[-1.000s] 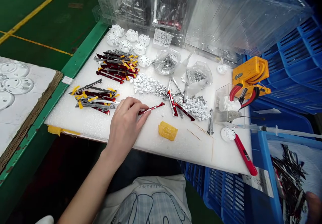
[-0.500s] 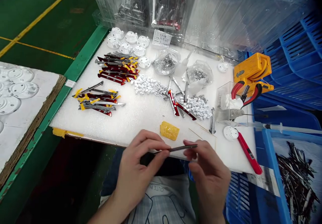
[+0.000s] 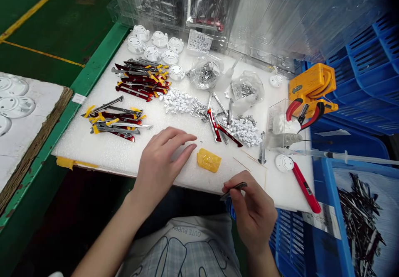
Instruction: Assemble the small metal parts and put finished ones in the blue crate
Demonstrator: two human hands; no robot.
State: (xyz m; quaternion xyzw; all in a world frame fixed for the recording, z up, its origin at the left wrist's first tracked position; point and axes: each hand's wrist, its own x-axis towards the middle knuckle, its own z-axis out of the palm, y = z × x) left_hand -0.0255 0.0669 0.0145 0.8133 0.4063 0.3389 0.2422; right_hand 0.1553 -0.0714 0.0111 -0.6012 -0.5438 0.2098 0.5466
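In the head view, the right hand is pinching a slim dark strip between thumb and fingers, below and right of the frame's centre, by the near edge of a white foam board. The left hand, left of centre, is holding nothing, its thumb and fingers parting slightly. A yellow block is lying just right of its fingertips. A red-handled cutter is lying at the lower right, touching a white disc.

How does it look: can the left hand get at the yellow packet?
Likely yes: the left hand looks empty, close beside the yellow packet, with nothing visible between them.
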